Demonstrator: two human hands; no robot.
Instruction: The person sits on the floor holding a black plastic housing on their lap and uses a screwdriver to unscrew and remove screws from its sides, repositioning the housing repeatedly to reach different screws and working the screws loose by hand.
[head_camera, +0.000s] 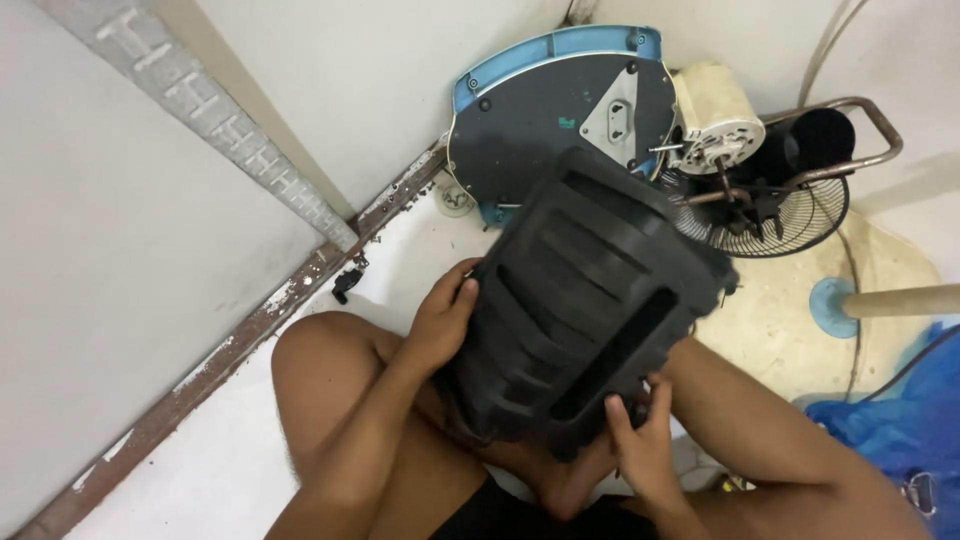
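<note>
Person sits on a pale floor (240, 470) w/ knees bent up, holding a big black ribbed plastic housing (590, 300) between the legs, tilted so its top end points away toward the wall corner. Housing has raised horizontal ribs across the face & a long slot down its right side. Left hand (445, 315) is clamped on the housing's left edge, thumb lying on the front face, fingers wrapped round behind, out of view. Right hand (640, 440) grips the lower right corner, fingers curled over the rim, thumb up against the face; both hands closed on the part, not spread. Behind the housing, leaning against the wall: a round dark fan base plate (560, 115) w/ a blue rim, underside facing the camera, a grey triangular patch on it. Just right of that, a cream fan motor (715, 120), touching or nearly touching the plate edge, can't tell which. Below the motor, a black wire fan guard (790, 215), partly hidden by the housing, w/ a bent metal tube frame (870, 130) over it. Far right: a pale pole (900, 300) rising from a blue disc (830, 305), and crumpled blue fabric (890, 420) near the right knee. Left: a small black piece (346, 284) lies by the rusty door sill (200, 375), well apart from the hands.
</note>
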